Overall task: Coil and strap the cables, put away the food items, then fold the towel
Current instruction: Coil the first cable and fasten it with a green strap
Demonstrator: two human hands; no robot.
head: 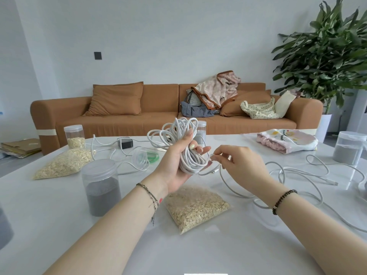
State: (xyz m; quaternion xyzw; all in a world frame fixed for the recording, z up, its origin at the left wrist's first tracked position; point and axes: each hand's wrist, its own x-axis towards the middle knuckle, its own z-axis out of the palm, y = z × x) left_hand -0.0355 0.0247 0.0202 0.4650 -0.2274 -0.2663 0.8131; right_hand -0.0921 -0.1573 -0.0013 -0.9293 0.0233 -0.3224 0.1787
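Centre frame, a cable coil (pixel 179 133) is gripped by the left hand (pixel 174 165), its end pinched by the right hand (pixel 240 161); strapping, oat bags (pixel 196 207) and towel (pixel 286 140) are left.

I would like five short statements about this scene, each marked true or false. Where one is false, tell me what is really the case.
1. The left hand grips a coiled white cable. True.
2. The right hand holds a green strap. False: it pinches the white cable beside the coil.
3. A bag of oats lies on the table below the hands. True.
4. The jar beside the left forearm holds oats. False: it holds grey powder.
5. Some loose white cable lies on the table at the right. True.
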